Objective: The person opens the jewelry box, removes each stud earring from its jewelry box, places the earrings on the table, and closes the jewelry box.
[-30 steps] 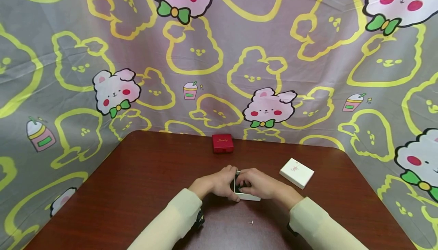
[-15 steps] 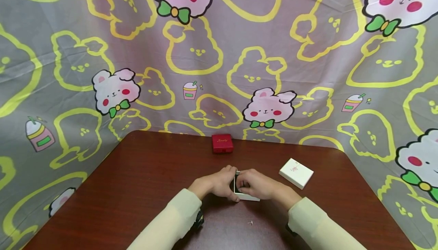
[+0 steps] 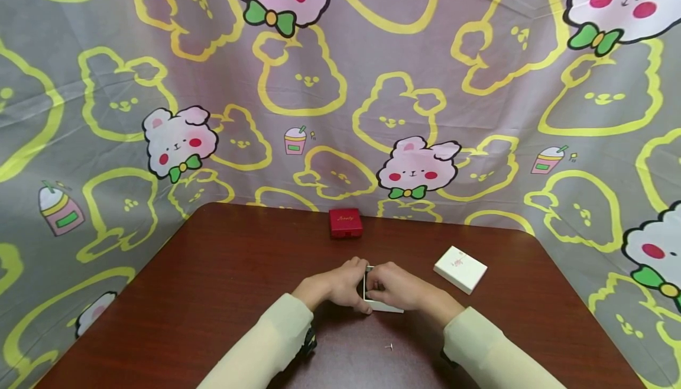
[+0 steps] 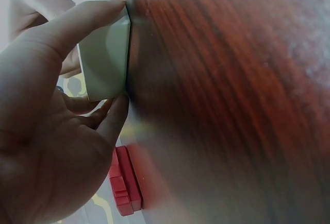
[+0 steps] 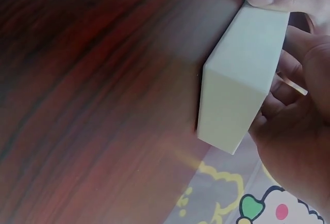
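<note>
Head view: left grip pinches white box; whether right grip, dipped inside, pinches anything we cannot tell; a hard tug could skid the box.

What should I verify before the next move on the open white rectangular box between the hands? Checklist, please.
1. Bare left hand gripping the open white rectangular box: ok, thumb on the near side, fingers toward the far side.
2. Box flat on the glossy reddish-brown wood-grain table: ok in both wrist views.
3. What the bare right hand holds: cannot tell, its fingertips are hidden inside the box.
4. Near side free of loose pieces: not ok, a tiny thin silvery piece lies there.
5. Flat white square-cornered piece with red print apart from both hands: ok.
6. Small red square box closed: ok, near the far edge.
</note>
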